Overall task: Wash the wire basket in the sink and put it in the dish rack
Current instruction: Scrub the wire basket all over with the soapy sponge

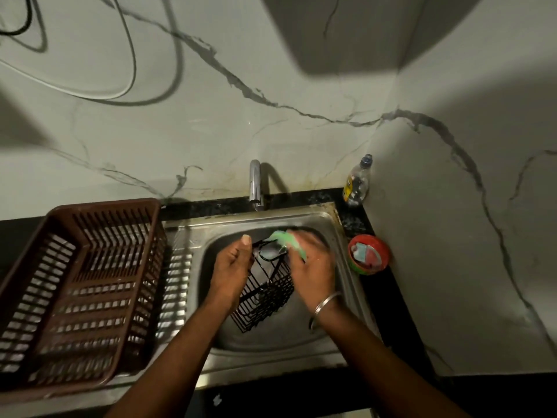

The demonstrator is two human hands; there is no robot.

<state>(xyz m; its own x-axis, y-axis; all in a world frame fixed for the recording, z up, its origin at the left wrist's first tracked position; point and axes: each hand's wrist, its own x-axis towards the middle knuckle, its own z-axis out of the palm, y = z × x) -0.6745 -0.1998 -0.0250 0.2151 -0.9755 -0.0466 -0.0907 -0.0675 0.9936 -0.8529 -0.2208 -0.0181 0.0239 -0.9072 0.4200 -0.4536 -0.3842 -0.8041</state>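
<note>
**Scrubbing under way at the kitchen sink**

We are looking down on a person who is working a black wire basket [265, 294] over the bowl of a steel sink [331, 218]. The left hand [232, 263] is gripping the basket by its left side near the mouth, thumb raised. The right hand [313, 263], blurred, is clutching a green scrubber [286, 241] and is pressing it against the far rim. The basket is hanging tilted between the two hands. Its long axis is running from the open mouth, which is pointing away toward the tap [255, 182], down to the base, which is nearest the person. We are seeing no water coming from the tap.

We are judging the wash to be in its scrubbing stage, with rinsing not yet done. The brown dish rack [90, 212] is standing on the drainboard just left of the bowl, so the basket is lying to its right. The left hand, already on that side and bearing the basket, is the nearer one for the coming transfer. A red soap tub [368, 254] is sitting on the worktop to the right.
</note>
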